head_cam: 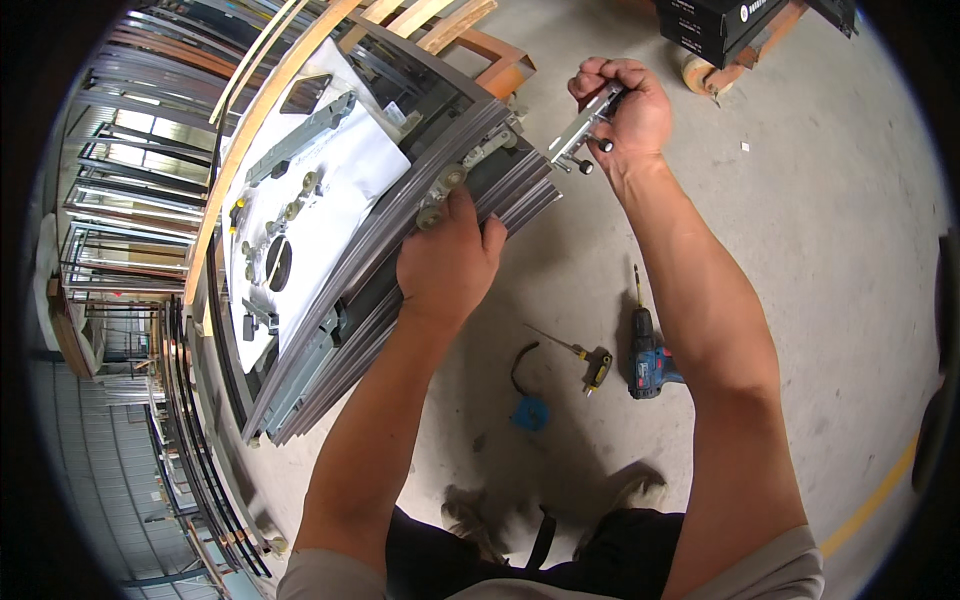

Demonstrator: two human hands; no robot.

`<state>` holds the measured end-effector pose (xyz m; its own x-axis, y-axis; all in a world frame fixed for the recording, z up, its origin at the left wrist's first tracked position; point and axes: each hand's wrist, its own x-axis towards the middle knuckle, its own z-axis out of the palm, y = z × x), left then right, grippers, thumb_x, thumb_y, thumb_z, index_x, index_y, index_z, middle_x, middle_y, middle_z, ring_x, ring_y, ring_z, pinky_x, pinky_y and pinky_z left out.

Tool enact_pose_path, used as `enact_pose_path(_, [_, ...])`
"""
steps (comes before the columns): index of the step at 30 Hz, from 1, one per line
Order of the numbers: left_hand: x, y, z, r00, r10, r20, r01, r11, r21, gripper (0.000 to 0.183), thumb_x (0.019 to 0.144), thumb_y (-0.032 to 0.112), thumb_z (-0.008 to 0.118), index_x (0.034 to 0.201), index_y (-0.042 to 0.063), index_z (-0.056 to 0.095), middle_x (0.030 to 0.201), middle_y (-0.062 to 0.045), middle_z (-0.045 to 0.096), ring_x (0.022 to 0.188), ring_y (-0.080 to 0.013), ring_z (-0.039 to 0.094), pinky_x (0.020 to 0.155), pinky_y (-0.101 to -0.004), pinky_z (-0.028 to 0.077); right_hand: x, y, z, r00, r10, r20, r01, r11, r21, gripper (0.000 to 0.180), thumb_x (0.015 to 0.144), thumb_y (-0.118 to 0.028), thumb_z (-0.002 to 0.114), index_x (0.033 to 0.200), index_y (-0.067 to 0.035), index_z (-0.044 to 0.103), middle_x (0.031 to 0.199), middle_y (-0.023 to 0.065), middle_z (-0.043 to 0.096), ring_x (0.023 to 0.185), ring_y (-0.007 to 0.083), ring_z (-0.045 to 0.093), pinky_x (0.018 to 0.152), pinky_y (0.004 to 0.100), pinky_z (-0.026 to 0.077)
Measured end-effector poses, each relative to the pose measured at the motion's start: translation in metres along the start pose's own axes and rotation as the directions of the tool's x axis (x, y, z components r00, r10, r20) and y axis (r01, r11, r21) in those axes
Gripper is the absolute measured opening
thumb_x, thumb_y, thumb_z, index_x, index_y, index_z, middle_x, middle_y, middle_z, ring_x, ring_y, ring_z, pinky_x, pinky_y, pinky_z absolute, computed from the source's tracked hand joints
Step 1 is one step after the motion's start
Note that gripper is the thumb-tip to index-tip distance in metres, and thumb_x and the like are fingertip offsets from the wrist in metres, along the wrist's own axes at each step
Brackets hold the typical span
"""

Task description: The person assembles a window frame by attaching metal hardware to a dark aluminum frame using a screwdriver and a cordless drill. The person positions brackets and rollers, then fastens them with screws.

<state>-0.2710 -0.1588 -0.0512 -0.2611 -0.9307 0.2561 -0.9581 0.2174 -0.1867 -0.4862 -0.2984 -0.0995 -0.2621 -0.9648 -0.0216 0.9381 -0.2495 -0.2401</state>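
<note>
My right hand (637, 105) is closed around a metal roller bracket (581, 131) with small dark wheels, held just beyond the corner of the stacked grey metal frames (375, 206). My left hand (450, 262) rests on the upper frame's edge, its fingertips at a roller assembly (451, 177) with pale round wheels; whether it grips the assembly is unclear. On the frames lie white paper sheets (345, 169) bearing writing, a phone (306, 94), a long metal bracket (300, 139), several loose rollers (292, 210), a roll of black tape (279, 262) and a small yellow-black tool (237, 215).
On the concrete floor lie a blue cordless drill (646, 360), a yellow-black T-handle tool (598, 370) and a blue object (530, 413) beside a curved dark strip (521, 367). Black boxes (697, 30) stand at the upper right. Racks of metal profiles (142, 195) line the left.
</note>
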Motion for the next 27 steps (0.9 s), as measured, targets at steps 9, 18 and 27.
enact_pose_path(9, [0.000,-0.004,0.008,0.993,0.064,-0.097,-0.058,0.997,0.059,0.055,0.100,0.035,0.060,0.135,-0.008,0.059,0.131,-0.029,0.065,0.110,-0.0426,0.070,0.093,-0.0457,0.059,0.000,0.004,0.000,0.996,-0.005,-0.088,0.012,0.997,0.074,0.011,0.087,-0.006,0.048,0.090,0.003,0.055,0.083,0.0245,0.067,0.062,0.0310,0.061,0.055,0.0407,0.052])
enact_pose_path(18, [0.001,-0.002,0.008,0.993,0.053,-0.107,-0.050,0.998,0.032,0.054,0.098,0.033,0.061,0.134,-0.008,0.057,0.130,-0.031,0.065,0.109,-0.0460,0.069,0.095,-0.0479,0.058,0.000,0.009,-0.006,0.995,0.032,-0.092,-0.021,0.993,0.119,0.011,0.087,-0.004,0.049,0.089,0.004,0.056,0.083,0.0260,0.068,0.061,0.0327,0.061,0.057,0.0437,0.054])
enact_pose_path(27, [0.003,0.000,0.004,0.996,0.035,-0.082,-0.037,0.999,-0.016,0.055,0.098,0.031,0.061,0.136,-0.009,0.056,0.134,-0.035,0.062,0.113,-0.0476,0.068,0.098,-0.0494,0.056,-0.016,0.005,0.001,0.999,-0.009,-0.048,-0.005,0.958,-0.285,0.018,0.094,-0.013,0.045,0.097,0.000,0.057,0.090,0.0220,0.071,0.072,0.0291,0.067,0.059,0.0356,0.053])
